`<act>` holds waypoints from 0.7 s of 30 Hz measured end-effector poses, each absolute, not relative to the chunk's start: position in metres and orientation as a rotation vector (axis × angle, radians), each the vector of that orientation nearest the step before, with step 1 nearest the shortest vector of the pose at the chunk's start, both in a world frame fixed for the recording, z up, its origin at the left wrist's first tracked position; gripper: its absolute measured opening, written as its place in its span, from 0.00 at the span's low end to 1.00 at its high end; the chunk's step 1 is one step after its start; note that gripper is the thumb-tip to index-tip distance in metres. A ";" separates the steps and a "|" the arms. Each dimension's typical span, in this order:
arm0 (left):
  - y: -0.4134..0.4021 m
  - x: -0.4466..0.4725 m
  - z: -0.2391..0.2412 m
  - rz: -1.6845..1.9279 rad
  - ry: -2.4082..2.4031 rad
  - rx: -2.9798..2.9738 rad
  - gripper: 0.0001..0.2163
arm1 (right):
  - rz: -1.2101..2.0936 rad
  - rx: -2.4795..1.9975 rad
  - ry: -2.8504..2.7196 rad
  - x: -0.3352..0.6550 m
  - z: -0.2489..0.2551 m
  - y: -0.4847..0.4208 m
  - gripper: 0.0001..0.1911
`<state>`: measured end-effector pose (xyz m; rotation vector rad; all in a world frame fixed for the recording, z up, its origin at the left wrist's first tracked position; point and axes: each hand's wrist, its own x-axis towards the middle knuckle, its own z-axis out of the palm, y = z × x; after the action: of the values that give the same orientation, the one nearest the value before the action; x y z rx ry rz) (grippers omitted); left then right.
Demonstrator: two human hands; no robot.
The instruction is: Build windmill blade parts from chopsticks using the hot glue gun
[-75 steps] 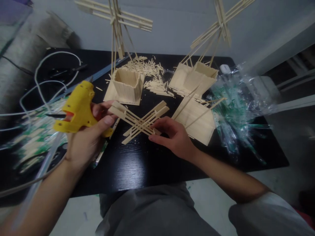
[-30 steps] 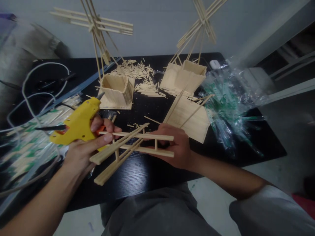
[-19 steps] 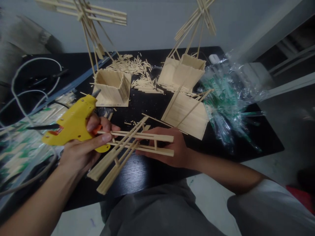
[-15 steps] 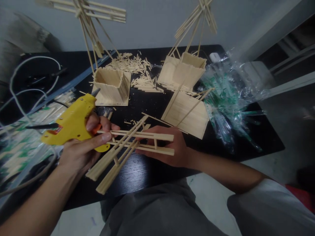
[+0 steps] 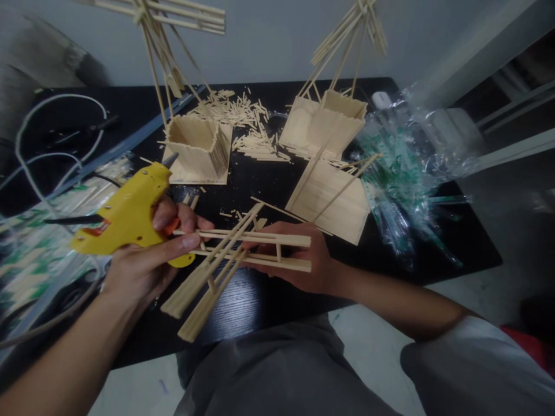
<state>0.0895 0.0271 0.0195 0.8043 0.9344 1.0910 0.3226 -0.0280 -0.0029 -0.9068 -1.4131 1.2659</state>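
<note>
My left hand is closed around a yellow glue gun, its dark nozzle pointing up and away. The thumb and fingertips of that hand also pinch one end of a wooden-stick frame. This frame is made of two crossed pieces, each of paired sticks joined by short pegs. My right hand grips the frame from behind at its right side; part of the fingers is hidden by the sticks. Both hands hold the frame above the table's near edge.
Two stick-built boxes, left and right, stand on flat bases with tall stick structures behind. Between them lies a heap of cut sticks. A flat stick panel, clear plastic wrappers and a white cable are also on the black table.
The crossed frame has shifted slightly right and its lower ends have swung a little to the right. Both hands keep their hold, and the glue gun stays almost in place.
</note>
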 end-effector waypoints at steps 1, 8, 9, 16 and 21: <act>0.027 0.090 0.020 1.086 0.934 0.810 0.23 | 1.267 -0.901 -1.404 0.323 -0.004 -0.028 0.15; 0.025 0.089 0.020 1.070 0.911 0.830 0.23 | 1.304 -0.902 -1.346 0.323 -0.007 -0.030 0.14; 0.025 0.089 0.020 1.064 0.912 0.831 0.23 | 1.303 -0.891 -1.345 0.322 -0.006 -0.029 0.13; 0.025 0.088 0.019 1.057 0.901 0.833 0.23 | 1.247 -0.861 -1.385 0.323 0.000 -0.028 0.09; 0.026 0.088 0.015 1.051 0.881 0.814 0.23 | 1.217 -0.895 -1.416 0.324 0.001 -0.027 0.08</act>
<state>0.0877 0.0259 0.0155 0.8135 0.8810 1.0508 0.3236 -0.0271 0.0009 -0.8946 -1.4159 1.2173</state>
